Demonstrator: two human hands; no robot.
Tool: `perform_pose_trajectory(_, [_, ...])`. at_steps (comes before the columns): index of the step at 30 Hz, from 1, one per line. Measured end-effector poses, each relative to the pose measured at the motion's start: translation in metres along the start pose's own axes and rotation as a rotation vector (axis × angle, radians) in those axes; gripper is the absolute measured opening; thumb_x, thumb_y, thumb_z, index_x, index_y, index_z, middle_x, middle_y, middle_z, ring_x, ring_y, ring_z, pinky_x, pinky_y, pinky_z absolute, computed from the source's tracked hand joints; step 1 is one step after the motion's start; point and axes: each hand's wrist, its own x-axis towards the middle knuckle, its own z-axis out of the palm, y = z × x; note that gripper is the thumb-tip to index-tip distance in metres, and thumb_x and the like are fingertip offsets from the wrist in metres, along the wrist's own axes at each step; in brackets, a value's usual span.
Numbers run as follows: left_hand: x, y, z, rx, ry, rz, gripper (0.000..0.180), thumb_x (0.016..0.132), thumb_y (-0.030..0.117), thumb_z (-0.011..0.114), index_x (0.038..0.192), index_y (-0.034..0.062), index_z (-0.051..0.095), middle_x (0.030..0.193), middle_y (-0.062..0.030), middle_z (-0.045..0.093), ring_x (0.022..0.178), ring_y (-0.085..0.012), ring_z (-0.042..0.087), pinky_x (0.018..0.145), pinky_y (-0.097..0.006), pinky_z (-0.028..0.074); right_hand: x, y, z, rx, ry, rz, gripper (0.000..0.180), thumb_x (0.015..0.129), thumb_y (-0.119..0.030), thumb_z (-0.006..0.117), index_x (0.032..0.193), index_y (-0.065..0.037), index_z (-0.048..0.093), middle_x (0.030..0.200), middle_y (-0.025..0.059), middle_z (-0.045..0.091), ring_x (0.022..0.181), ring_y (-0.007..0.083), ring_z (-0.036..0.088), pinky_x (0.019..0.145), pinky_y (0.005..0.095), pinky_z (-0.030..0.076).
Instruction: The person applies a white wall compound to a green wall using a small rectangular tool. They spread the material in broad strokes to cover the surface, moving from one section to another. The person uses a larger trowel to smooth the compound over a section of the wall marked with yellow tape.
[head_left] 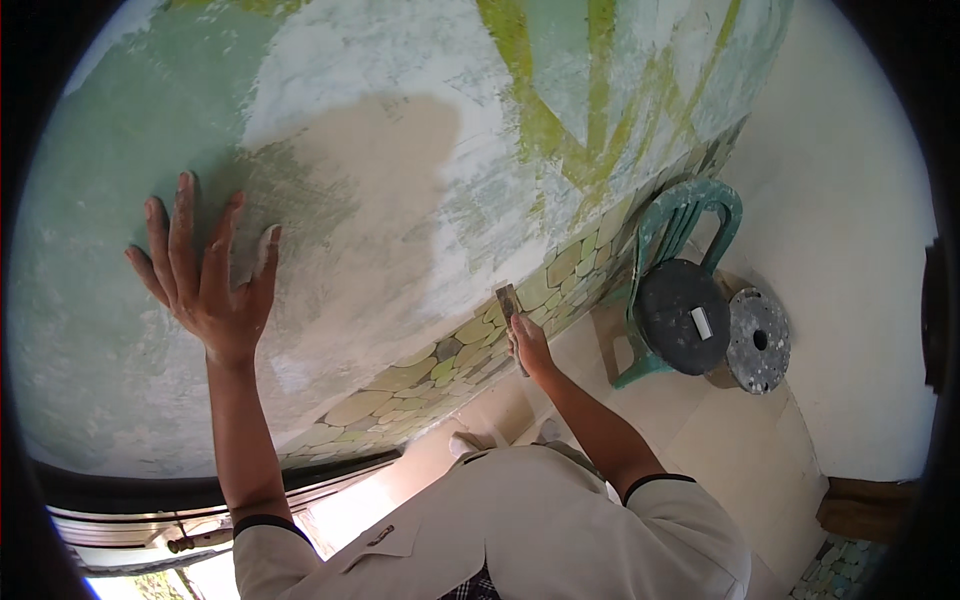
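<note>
My left hand (215,290), fingers spread, lies against or just off the patchy wall (350,190), where white filler partly covers green paint. Whitish residue marks its fingertips. Lower down and to the right, my right hand (532,348) is closed around a putty knife (508,299) with a narrow, dark, dirty blade. The blade points up at the wall, close to the top of a stone-patterned band (400,378). Whether the blade touches the wall I cannot tell. Yellow-green painted stripes (598,90) run down the wall above the right hand.
To the right stands a green plastic chair (648,228) with a black round disc (670,312) on its seat and a small white block (702,323) on the disc. Beside it is a speckled grey round object (742,350) with a central hole. A window frame (130,527) crosses the lower left.
</note>
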Motion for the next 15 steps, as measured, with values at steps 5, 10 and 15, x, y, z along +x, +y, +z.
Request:
perform_pose_trajectory(5, [-0.001,-0.003,0.001,0.030,0.022,0.030,0.038,0.071,0.036,0.080,0.106,0.0276,0.070,0.138,-0.0017,0.053,0.136,-0.0294,0.039,0.117,-0.050,0.010,0.018,0.005,-0.009,-0.087,-0.003,-0.003,0.041,0.097,-0.048,0.049,0.084,-0.009,0.047,0.066,-0.0013,0.044,0.055,0.0094,0.047,0.052,0.0251,0.041])
perform_pose_trajectory(10, [0.000,0.001,0.002,0.055,0.035,0.053,0.041,0.072,0.033,0.081,0.111,0.0273,0.068,0.138,-0.0009,0.052,0.136,-0.0281,0.039,0.116,-0.052,0.017,0.030,0.004,-0.015,-0.038,-0.064,-0.094,0.038,0.097,-0.047,0.051,0.086,-0.010,0.045,0.069,-0.0023,0.041,0.058,0.0080,0.043,0.054,0.0240,0.038])
perform_pose_trajectory(15, [0.000,0.001,0.001,0.053,0.042,0.055,0.041,0.073,0.033,0.081,0.111,0.0273,0.067,0.139,-0.0010,0.052,0.135,-0.0283,0.040,0.115,-0.052,0.018,0.034,0.007,-0.014,-0.037,-0.052,-0.094,0.035,0.097,-0.042,0.053,0.088,-0.010,0.044,0.069,-0.0031,0.038,0.059,0.0072,0.040,0.053,0.0240,0.036])
